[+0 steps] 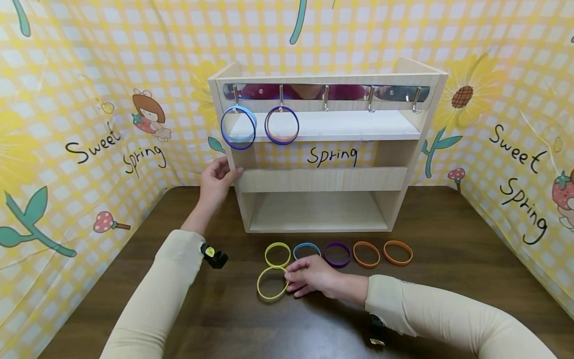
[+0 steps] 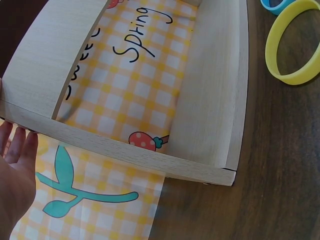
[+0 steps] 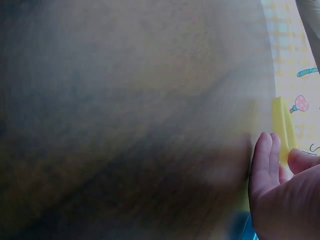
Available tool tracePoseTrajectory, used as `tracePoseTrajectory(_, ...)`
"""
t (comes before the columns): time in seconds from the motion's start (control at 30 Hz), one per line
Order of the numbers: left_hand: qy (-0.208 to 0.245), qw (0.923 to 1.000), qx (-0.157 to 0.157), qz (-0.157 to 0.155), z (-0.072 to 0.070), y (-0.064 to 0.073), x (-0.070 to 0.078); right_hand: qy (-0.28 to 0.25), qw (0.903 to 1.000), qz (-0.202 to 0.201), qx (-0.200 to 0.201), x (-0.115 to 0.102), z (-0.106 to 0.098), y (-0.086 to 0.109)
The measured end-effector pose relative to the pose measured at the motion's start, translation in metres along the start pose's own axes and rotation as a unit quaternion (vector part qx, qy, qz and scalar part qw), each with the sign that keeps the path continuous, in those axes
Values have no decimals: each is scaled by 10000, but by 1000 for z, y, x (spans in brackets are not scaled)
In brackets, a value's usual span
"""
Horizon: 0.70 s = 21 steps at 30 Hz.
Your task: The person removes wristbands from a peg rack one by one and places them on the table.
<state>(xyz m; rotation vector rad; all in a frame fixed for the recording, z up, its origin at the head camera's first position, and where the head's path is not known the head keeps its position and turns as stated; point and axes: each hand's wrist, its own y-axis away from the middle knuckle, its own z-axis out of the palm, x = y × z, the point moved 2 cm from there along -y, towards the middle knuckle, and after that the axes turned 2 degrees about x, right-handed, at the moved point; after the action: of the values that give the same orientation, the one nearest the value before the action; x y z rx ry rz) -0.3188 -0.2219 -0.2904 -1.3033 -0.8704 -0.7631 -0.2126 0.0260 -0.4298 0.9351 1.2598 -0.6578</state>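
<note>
My right hand (image 1: 314,275) pinches a yellow silicone wristband (image 1: 258,289) at its edge; the right wrist view shows this wristband (image 3: 278,117) edge-on between thumb and fingers. With my left hand (image 1: 216,183) I grip the left side panel of a small wooden rack (image 1: 320,180), thumb on the front edge. In the left wrist view, the fingers (image 2: 26,150) lie along the panel's outer side. A dark blue wristband (image 1: 222,134) and a light blue one hang from the leftmost hook. On the second hook hang a dark blue wristband (image 1: 297,117) and an orange one.
In front of the rack lie a yellow-green wristband (image 1: 266,256), a blue one (image 1: 307,244), a purple one (image 1: 338,267) and two orange ones (image 1: 366,266). The rack's metal hook strip (image 1: 350,92) has three bare hooks to the right. Checked cloth (image 1: 107,60) surrounds the brown table (image 1: 224,319).
</note>
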Motion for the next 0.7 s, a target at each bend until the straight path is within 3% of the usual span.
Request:
tracePoseTrajectory(0.4,52,10000,-6,13,0,1,-1,276,9995,100,-75,2,2,-2)
tracePoseTrajectory(0.7,36,10000,-25,-22,0,0,0,416,9991,-111,44,1,4,0)
